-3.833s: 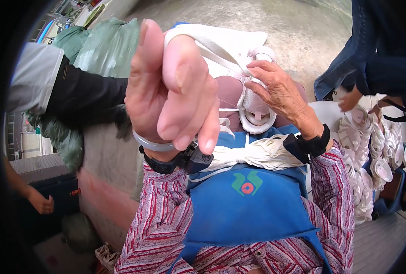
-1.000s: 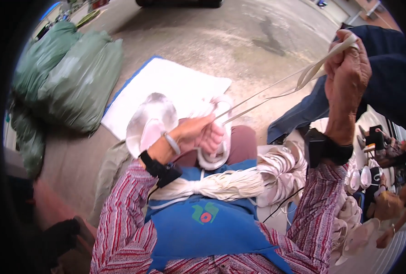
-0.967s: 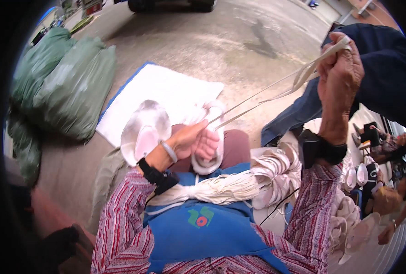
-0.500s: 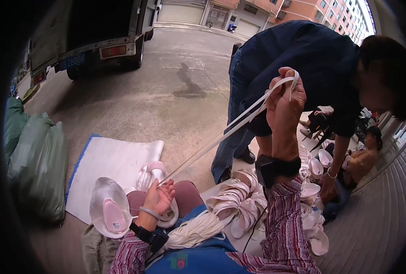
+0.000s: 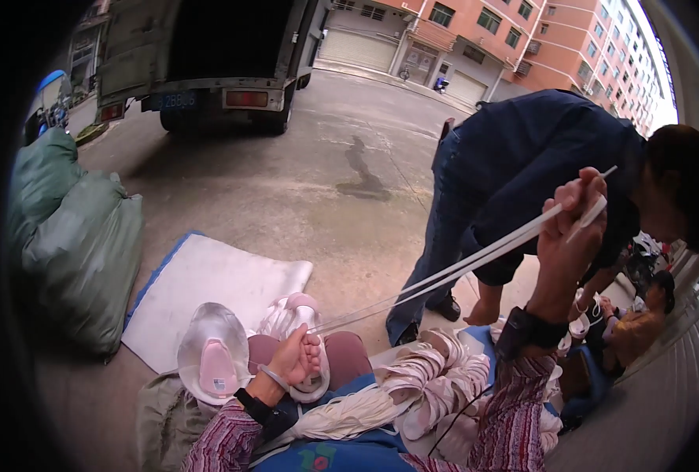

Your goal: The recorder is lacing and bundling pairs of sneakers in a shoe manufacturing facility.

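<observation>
A long white shoelace (image 5: 459, 271) is stretched taut between my two hands. My right hand (image 5: 573, 220) is raised high on the right, closed around the lace, which loops over its fingers. Low over my knees, my left hand (image 5: 296, 358) has curled fingers closed on the lace's other end. Just left of it stands a white shoe (image 5: 211, 362) with a pink insole. Another pale shoe (image 5: 315, 377) sits between my knees, partly behind the left hand. A bundle of white laces (image 5: 341, 417) lies across my lap on blue cloth.
Stacked pale shoe parts (image 5: 436, 377) lie to my right. A person in dark blue (image 5: 538, 165) bends over close beside my right hand; another person (image 5: 636, 338) sits farther back. Green sacks (image 5: 86, 252), a white mat (image 5: 215, 275) and an open truck (image 5: 231, 86) are at left.
My right hand has moved right, drawing the lace longer. My left hand keeps its place by the shoes. The whole view has shifted, and the bending person's arm has moved.
</observation>
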Motion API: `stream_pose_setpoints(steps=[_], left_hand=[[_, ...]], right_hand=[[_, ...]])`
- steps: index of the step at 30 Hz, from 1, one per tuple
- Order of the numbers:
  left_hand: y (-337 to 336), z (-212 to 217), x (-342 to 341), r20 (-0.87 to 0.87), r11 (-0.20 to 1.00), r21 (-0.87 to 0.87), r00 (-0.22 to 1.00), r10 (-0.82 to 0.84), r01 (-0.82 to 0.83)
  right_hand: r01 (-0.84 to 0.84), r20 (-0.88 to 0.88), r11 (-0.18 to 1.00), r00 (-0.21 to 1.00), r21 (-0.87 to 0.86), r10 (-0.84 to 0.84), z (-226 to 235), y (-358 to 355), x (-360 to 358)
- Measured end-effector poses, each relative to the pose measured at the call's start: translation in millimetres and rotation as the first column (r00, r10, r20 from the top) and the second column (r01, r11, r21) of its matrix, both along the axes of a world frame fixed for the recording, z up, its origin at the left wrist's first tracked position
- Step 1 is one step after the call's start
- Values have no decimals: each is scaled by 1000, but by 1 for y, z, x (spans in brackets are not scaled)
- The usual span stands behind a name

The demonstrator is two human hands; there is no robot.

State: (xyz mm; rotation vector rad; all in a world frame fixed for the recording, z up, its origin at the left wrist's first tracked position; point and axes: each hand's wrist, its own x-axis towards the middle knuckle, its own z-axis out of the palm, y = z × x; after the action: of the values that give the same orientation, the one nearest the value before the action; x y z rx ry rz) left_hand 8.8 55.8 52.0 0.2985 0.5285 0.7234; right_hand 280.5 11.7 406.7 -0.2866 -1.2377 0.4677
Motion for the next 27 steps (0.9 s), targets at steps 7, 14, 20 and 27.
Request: stream_pose_setpoints(steps=[7,14,20,27], left_hand=[[2,92,-5,-244,337,940,791,561,52],[-46,123,-19,-288,311,925,938,195,220],[-72,153,-56,-176,533,840,980,88,103],[-79,154,-157,268,337,726,699,663,-599]], right_hand=[[-69,41,988,997,140,63,9,-27,13],[189,392,955,880,226,-267,-19,-27,42],[-2,468,998,883,61,-27,-36,-20,39],[-131,182,884,955,-450,234,-87,6,38]])
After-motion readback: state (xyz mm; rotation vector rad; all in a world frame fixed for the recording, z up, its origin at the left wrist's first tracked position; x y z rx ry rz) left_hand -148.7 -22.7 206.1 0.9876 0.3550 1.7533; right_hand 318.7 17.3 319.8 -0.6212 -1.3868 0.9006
